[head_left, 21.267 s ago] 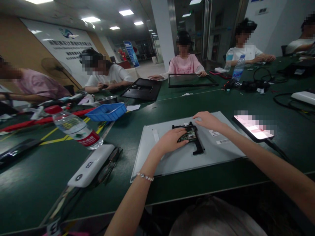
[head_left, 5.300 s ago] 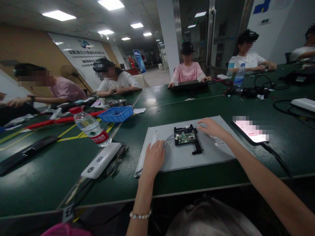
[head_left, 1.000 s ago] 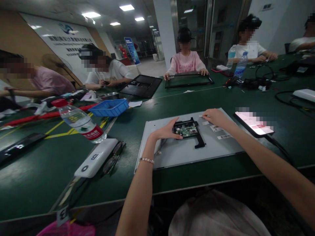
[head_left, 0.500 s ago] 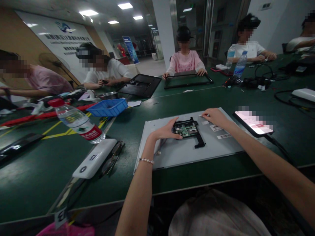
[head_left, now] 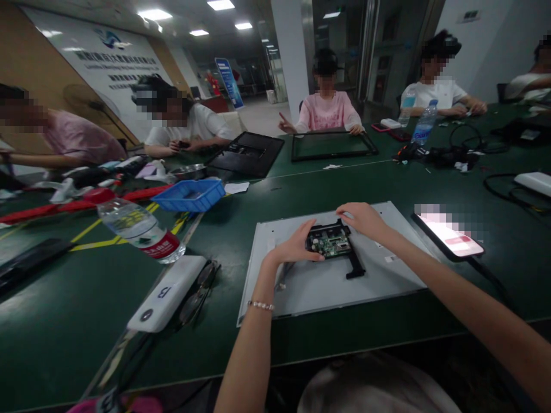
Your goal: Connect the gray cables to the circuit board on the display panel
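Observation:
In front of me a grey metal-backed panel [head_left: 310,295] lies flat on the green table. On it rests a black plastic bracket [head_left: 356,265] around a small green circuit board [head_left: 332,245]. My left hand [head_left: 289,248] grips the bracket's left side, thumb at the near edge and fingers at the far edge. Fingers bent together, my right hand [head_left: 364,219] is at the bracket's far right corner. Whatever its fingertips pinch is too small to make out. A thin cable [head_left: 282,278] lies on the panel below my left wrist.
A lit phone [head_left: 451,234] with a cable lies right of the panel. To the left are glasses [head_left: 198,295], a white power bank [head_left: 167,295], a water bottle [head_left: 140,226] and a blue tray [head_left: 189,196]. Co-workers sit across the table; one holds a black frame [head_left: 336,156].
My right hand has moved left from the panel's labels to the bracket's corner. My left hand keeps its grip. The co-worker opposite has lifted one hand off the black frame.

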A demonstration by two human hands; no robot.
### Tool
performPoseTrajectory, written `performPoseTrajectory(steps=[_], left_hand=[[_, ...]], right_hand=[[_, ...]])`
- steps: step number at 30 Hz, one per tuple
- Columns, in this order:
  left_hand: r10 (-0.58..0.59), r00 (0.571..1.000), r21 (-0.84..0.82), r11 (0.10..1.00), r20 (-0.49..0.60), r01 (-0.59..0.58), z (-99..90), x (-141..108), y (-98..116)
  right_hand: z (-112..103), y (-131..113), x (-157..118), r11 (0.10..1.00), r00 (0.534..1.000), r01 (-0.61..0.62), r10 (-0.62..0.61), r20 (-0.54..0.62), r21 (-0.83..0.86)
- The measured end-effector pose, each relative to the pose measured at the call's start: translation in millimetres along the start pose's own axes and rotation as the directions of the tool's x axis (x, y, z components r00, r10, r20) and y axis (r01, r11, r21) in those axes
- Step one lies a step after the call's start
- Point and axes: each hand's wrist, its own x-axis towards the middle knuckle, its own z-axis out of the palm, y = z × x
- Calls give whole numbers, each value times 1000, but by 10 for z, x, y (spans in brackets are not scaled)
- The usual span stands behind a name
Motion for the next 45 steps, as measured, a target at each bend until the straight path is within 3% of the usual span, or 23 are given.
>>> performPoseTrajectory(steps=[4, 8, 21, 28, 35, 45], left_hand=[[-16, 1000, 0, 1000, -8, 16, -9, -26, 0], [-26, 1000, -4, 1000, -8, 26, -23, -52, 9], [-45, 999, -15, 999, 8, 45, -69, -87, 26], [-42, 999, -10, 999, 10, 42, -78, -76, 31], [-43, 999, -12, 999, 15, 43, -72, -74, 29], [-29, 999, -29, 999, 26, 29, -52, -64, 13]], right_hand=[[86, -154, 94, 990, 992, 39, -22, 121, -139], [190, -187, 72, 987, 985, 52, -26, 171, -154], [441, -66, -21, 995, 997, -30, 23, 78, 93], [431, -83, -1, 996, 995, -20, 11, 97, 92], [423, -104, -24, 996, 999, -37, 33, 43, 86], [416, -63, -34, 979, 998, -21, 9, 63, 202]])
